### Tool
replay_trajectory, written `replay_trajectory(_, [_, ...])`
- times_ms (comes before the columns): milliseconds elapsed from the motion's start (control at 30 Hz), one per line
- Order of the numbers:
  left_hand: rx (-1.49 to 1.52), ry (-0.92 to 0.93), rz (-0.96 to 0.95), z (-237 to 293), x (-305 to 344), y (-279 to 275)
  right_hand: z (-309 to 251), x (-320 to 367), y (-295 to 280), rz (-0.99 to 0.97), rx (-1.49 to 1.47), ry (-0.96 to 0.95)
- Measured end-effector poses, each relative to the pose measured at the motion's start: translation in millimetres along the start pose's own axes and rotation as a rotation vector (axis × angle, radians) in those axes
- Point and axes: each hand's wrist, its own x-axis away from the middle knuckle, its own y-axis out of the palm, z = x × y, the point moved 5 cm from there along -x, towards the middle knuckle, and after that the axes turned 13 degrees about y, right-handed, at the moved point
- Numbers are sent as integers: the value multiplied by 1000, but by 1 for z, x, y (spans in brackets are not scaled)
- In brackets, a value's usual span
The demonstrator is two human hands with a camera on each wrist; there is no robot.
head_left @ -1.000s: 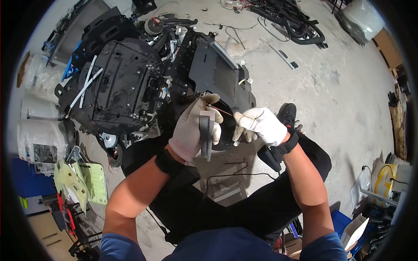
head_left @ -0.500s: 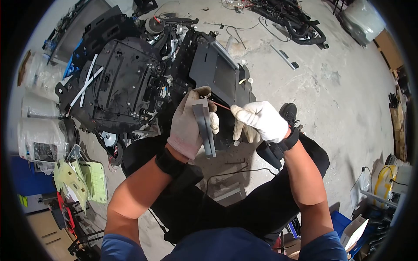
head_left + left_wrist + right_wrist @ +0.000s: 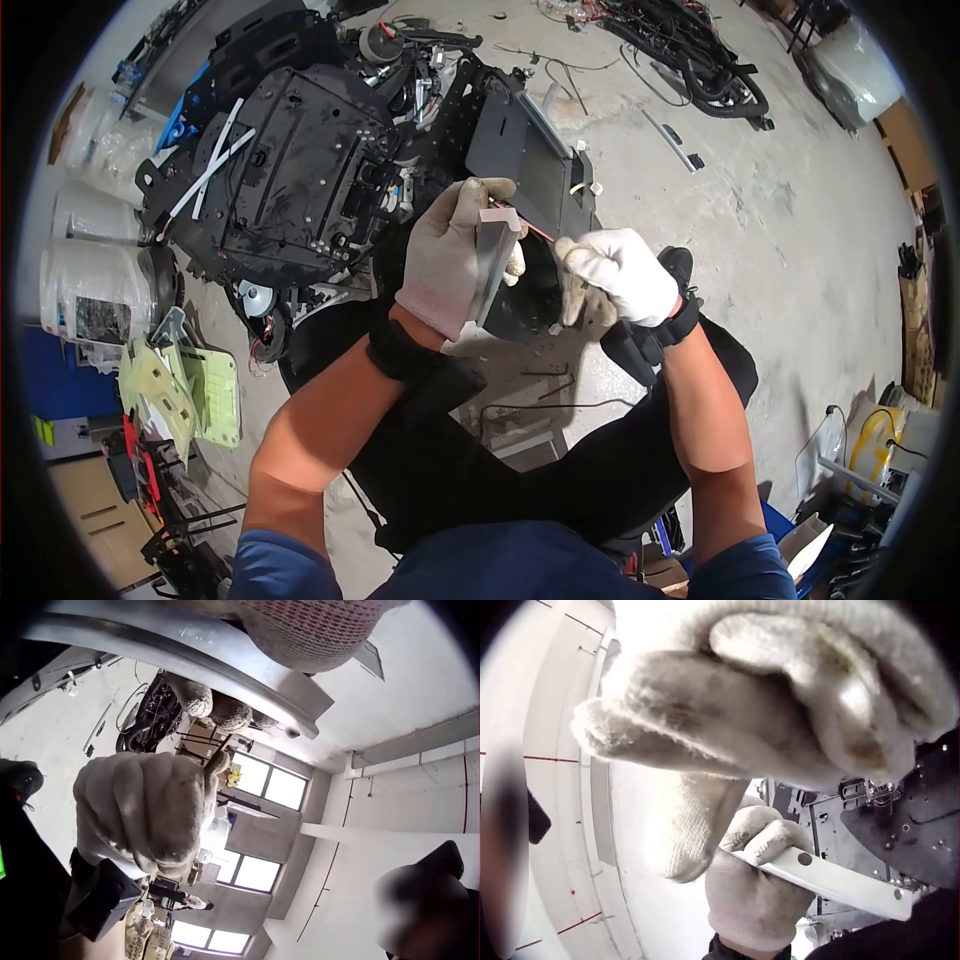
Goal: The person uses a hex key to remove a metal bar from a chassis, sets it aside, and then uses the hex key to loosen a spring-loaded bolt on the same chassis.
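Observation:
The gloved left hand point(image 3: 440, 265) grips a grey metal bar point(image 3: 492, 262) with an angled end, its fingers curled round it. From this hand a thin reddish strand point(image 3: 536, 230) runs to the gloved right hand point(image 3: 628, 280), whose thumb and forefinger pinch its other end. In the left wrist view the bar point(image 3: 202, 664) crosses the top, with the right hand point(image 3: 142, 814) below it, its fingers folded. The right wrist view has the right hand point(image 3: 780, 697) in front of the left hand point(image 3: 757, 896) and the bar's side with round holes point(image 3: 847, 881).
Large black panels point(image 3: 290, 180) with two crossed white strips lie at the left. Beyond the hands is a dark grey panel point(image 3: 500, 150). A black cable bundle point(image 3: 700, 75) and a slim metal strip point(image 3: 668, 138) lie on the concrete floor point(image 3: 800, 230). Pale green plates point(image 3: 215, 395) stand lower left.
The head view has shifted, so the background sits further right. The bar has turned, its lower end now swung left and nearer the left wrist. Both hands keep their hold, the strand still between them.

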Motion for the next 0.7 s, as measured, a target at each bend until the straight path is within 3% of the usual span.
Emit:
replay_trajectory(67, [-39, 19, 20, 0, -1, -2, -6, -1, 0, 71, 148, -11])
replay_trajectory(167, [-76, -2, 124, -1, 0, -8, -22, 5, 2, 469, 938, -571])
replay_trajectory(233, [26, -12, 77, 0, 0, -6, -25, 10, 6, 468, 916, -570])
replay_trajectory(300, [33, -16, 36, 3, 1, -3, -6, 7, 6, 58, 93, 47])
replay_trajectory(367, [39, -18, -6, 6, -1, -3, 7, 0, 7, -49, -58, 57])
replay_trajectory(433, [53, -31, -135, 3, -2, -2, 24, -8, 8, -93, -527, 79])
replay_trajectory(500, [50, -19, -73, 1, -2, -5, 20, -9, 6, -165, -418, 76])
replay_trajectory(633, [69, 30, 8, 4, 3, -4, 9, -3, 13, -71, -172, 86])
replay_trajectory(700, [126, 8, 50, 2, 4, -6, -3, 1, 9, 88, 69, -8])
